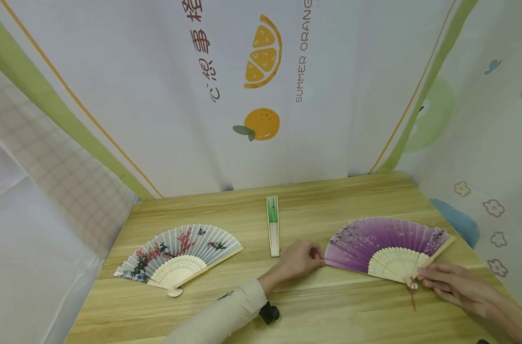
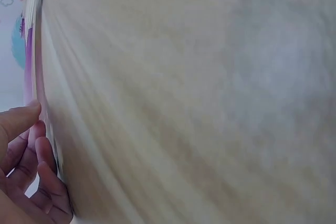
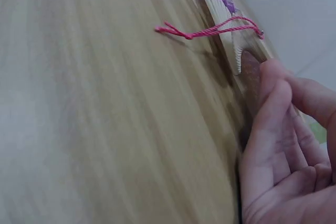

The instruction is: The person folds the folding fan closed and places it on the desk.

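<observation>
A purple folding fan (image 1: 358,242) with pale ribs and a pink cord (image 3: 210,31) is spread open on the right side of the table. My left hand (image 1: 301,259) pinches its left end; in the left wrist view, thumb and fingers meet at the fan's edge (image 2: 30,69). Near the pivot, my right hand (image 1: 458,286) pinches the right outer rib between thumb and fingers. To the left lies an open grey-white folding fan (image 1: 185,248) with printed blossoms and birds. Between the two fans rests a folded green fan (image 1: 272,227), its pale ribs toward me.
The wooden table (image 1: 329,310) ends at the back against a white curtain (image 1: 329,143) printed with oranges. A small black object (image 1: 269,313) shows beside the left sleeve (image 1: 226,313). Patterned cloth (image 1: 480,167) hangs on the right side.
</observation>
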Demonstrator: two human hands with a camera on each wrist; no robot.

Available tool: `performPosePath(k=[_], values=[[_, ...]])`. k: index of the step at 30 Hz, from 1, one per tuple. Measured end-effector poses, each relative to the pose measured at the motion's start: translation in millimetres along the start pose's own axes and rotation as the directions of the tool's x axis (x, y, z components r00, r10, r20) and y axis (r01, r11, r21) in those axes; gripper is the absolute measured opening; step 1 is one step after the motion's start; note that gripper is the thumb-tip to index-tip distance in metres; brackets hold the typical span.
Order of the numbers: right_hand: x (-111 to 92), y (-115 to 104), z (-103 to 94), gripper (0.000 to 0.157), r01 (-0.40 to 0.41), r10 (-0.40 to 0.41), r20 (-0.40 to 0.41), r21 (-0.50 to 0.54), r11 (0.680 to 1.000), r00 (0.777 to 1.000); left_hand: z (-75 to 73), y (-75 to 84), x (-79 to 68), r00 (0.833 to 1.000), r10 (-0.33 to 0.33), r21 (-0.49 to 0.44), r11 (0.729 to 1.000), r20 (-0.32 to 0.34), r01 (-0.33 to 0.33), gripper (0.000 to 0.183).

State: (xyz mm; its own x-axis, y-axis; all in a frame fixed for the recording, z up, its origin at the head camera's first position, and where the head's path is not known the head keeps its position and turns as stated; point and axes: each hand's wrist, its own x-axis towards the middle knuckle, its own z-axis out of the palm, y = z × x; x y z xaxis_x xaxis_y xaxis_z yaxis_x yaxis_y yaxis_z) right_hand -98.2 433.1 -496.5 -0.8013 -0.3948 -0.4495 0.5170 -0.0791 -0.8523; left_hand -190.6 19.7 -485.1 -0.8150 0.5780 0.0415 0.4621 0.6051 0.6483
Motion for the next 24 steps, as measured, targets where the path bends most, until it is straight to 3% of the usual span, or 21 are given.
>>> performPosePath(k=[8,17,24], values=[[11,-11,5.0,0.034,0.089,-0.096,0.083,0.077,0.993,0.992,-13.3,-7.5,0.9,0.999,0.028,-0.086,0.996,-0.037,-0.031,0.008],[23,-22,17.5,0.029,0.107,-0.108,0.021,0.049,0.993,0.994,-32.8,-8.6,0.9,0.996,-0.002,-0.113,0.994,-0.084,-0.007,0.007],[41,-23,37.8,0.027,0.205,-0.205,-0.004,0.082,0.975,0.979,-43.4,-21.0,-4.2,0.994,-0.003,-0.145,0.989,-0.113,-0.013,0.007]])
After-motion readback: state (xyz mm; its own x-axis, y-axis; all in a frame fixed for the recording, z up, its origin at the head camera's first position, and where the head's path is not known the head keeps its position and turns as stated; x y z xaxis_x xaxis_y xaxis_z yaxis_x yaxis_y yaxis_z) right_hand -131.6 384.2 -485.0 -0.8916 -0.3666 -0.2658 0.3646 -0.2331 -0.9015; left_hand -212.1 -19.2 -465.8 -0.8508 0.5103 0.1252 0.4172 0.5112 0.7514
